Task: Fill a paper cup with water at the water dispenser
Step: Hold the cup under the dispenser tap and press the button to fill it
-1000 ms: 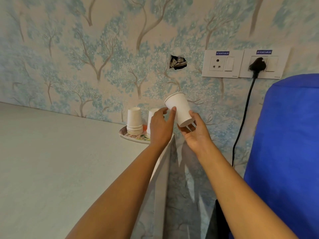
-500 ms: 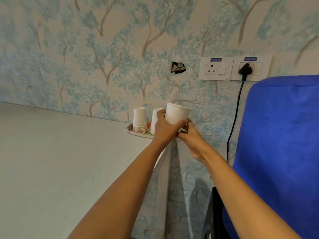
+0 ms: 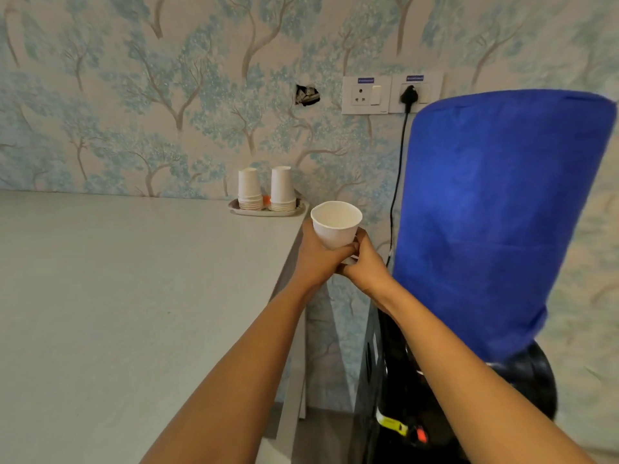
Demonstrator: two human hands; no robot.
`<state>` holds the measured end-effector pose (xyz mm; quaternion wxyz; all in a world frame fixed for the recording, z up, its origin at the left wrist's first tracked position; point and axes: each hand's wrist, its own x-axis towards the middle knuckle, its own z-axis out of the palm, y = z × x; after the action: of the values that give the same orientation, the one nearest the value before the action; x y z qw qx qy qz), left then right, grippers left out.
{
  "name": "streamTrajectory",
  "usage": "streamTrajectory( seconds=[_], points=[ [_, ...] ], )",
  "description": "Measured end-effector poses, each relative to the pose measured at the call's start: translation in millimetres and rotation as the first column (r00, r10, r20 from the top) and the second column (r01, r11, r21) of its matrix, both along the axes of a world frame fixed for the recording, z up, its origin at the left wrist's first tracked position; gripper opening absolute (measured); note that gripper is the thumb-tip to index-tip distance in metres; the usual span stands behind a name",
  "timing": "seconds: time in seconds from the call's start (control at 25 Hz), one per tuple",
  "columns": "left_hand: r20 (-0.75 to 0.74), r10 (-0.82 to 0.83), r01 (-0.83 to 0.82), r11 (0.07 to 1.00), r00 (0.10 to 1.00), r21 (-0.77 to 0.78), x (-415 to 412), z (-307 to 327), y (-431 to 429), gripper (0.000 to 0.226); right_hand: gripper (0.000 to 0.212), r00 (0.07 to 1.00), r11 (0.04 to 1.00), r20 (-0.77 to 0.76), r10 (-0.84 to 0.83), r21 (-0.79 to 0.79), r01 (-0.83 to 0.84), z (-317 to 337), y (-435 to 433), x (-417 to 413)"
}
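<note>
here both hands — left hand (image 3: 316,254), right hand (image 3: 363,267) — clasp the upright paper cup (image 3: 336,223) past the counter (image 3: 134,296) edge, in the open gap beside the blue-covered water dispenser (image 3: 495,212).

Cup stacks (image 3: 266,190) on tray (image 3: 234,209) at counter's (image 3: 117,296) back; dispenser (image 3: 495,229) right of counter.

We've got a matt white paper cup (image 3: 336,224), smooth inside and dry-looking. The stacked cups (image 3: 265,192) behind are the same matt paper, sitting on a smooth plastic-looking tray (image 3: 268,212). The desk (image 3: 117,296) is a pale, flat laminate with barely any sheen. The blue cover (image 3: 495,212) on the water dispenser (image 3: 536,380) is soft cloth, creased; below it we see glossy black plastic. The wallpaper (image 3: 167,95) looks lightly textured, and the sockets (image 3: 390,94) are shiny white plastic.
</note>
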<state>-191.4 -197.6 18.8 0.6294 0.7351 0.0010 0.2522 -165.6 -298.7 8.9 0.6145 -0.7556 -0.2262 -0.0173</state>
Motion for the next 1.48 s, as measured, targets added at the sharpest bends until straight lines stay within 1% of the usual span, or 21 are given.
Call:
streamTrajectory(
  seconds=[0.12,0.2,0.32,0.44,0.52,0.64,0.8,0.88,1.04,1.12,1.32,1.48],
  points=[
    [0.021,-0.061,0.061,0.998,0.998,-0.029,-18,-3,-24,0.071,0.079,0.997,0.995,0.011,-0.081,-0.052,0.082,-6,-25,-20],
    [0.024,-0.104,0.106,0.992,0.994,-0.065,-25,-6,-42,0.070,0.077,0.993,0.992,0.014,-0.118,-0.041,0.118,-9,-43,-30],
    [0.017,-0.122,0.123,0.989,0.992,-0.077,-31,-10,-68,0.067,0.075,0.987,0.986,0.007,-0.159,-0.054,0.159,-16,-68,-42],
    [-0.012,-0.136,0.135,0.988,0.991,-0.074,-35,-18,-92,0.066,0.066,0.982,0.979,-0.015,-0.189,-0.080,0.188,-24,-94,-53],
    [-0.039,-0.157,0.154,0.986,0.987,-0.067,-36,-27,-109,0.066,0.062,0.976,0.972,-0.023,-0.217,-0.100,0.214,-33,-113,-60],
    [-0.072,-0.176,0.172,0.984,0.982,-0.055,-38,-48,-137,0.073,0.062,0.966,0.959,-0.044,-0.253,-0.143,0.245,-49,-142,-69],
    [-0.131,-0.198,0.190,0.979,0.971,-0.066,-47,-88,-176,0.072,0.062,0.964,0.960,-0.087,-0.250,-0.154,0.235,-83,-184,-81],
    [-0.189,-0.210,0.199,0.977,0.959,-0.073,-53,-116,-193,0.070,0.062,0.962,0.957,-0.110,-0.248,-0.182,0.226,-111,-206,-87],
    [-0.307,-0.245,0.224,0.969,0.920,-0.102,-66,-176,-216,0.077,0.058,0.955,0.952,-0.174,-0.241,-0.233,0.198,-167,-241,-100],
    [-0.345,-0.240,0.218,0.971,0.907,-0.103,-74,-204,-227,0.076,0.060,0.950,0.951,-0.206,-0.235,-0.248,0.182,-194,-253,-105],
    [-0.401,-0.264,0.237,0.965,0.877,-0.116,-88,-261,-245,0.070,0.061,0.942,0.950,-0.248,-0.228,-0.270,0.158,-247,-273,-117],
    [-0.456,-0.231,0.212,0.973,0.859,-0.094,-99,-304,-249,0.070,0.060,0.939,0.946,-0.266,-0.215,-0.296,0.133,-281,-284,-126]
  ],
)
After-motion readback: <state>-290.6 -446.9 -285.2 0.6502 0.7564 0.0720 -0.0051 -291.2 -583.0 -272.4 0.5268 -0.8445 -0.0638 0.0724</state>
